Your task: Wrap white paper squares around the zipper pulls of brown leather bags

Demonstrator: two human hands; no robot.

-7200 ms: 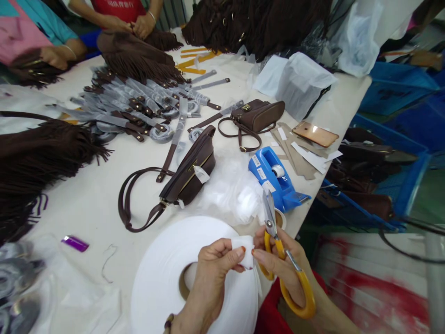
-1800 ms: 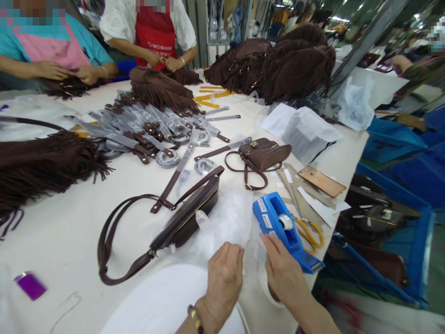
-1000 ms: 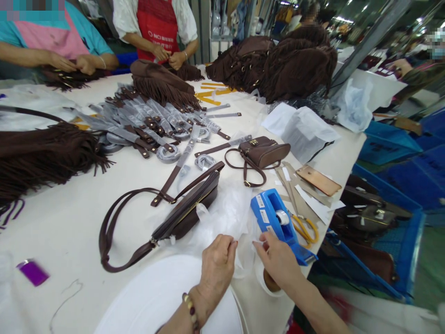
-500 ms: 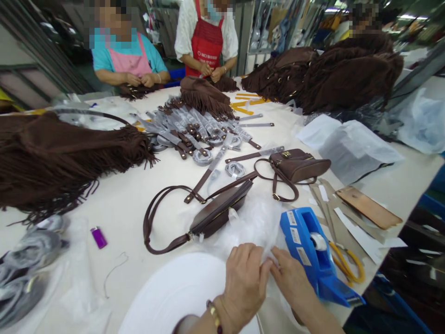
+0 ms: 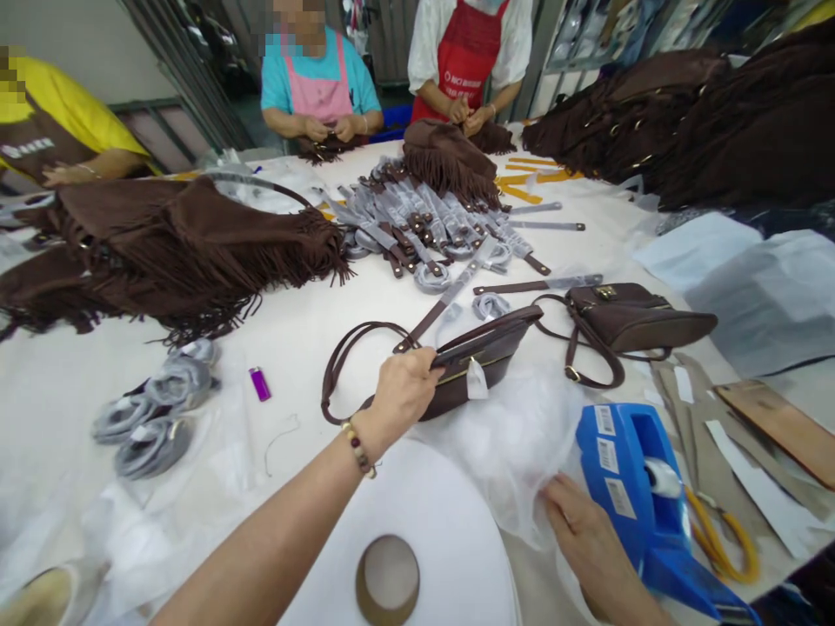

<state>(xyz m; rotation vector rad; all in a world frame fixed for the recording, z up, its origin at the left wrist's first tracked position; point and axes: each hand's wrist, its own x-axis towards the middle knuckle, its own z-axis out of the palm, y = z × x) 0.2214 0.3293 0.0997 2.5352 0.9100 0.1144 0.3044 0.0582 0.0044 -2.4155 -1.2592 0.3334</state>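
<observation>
My left hand (image 5: 401, 396) grips the top edge of a small dark brown crossbody bag (image 5: 486, 356) lying on the white table (image 5: 313, 326), its strap (image 5: 345, 365) looped to the left. My right hand (image 5: 584, 535) rests on a heap of thin white plastic wrapping (image 5: 515, 435), fingers curled on its lower edge, just left of a blue tape dispenser (image 5: 643, 500). A big roll of white material (image 5: 404, 548) with a cardboard core lies below both hands.
Yellow-handled scissors (image 5: 727, 543) lie right of the dispenser. A second brown bag (image 5: 636, 317), wrapped straps (image 5: 424, 226), fringed brown suede pieces (image 5: 176, 248), a purple lighter (image 5: 259, 382) and a phone (image 5: 779, 430) lie around. Three people work across the table.
My left hand left the plastic wrapping and reached forward onto the brown bag. My right hand stayed at the plastic. The view swung left. The scissors were put down earlier.
</observation>
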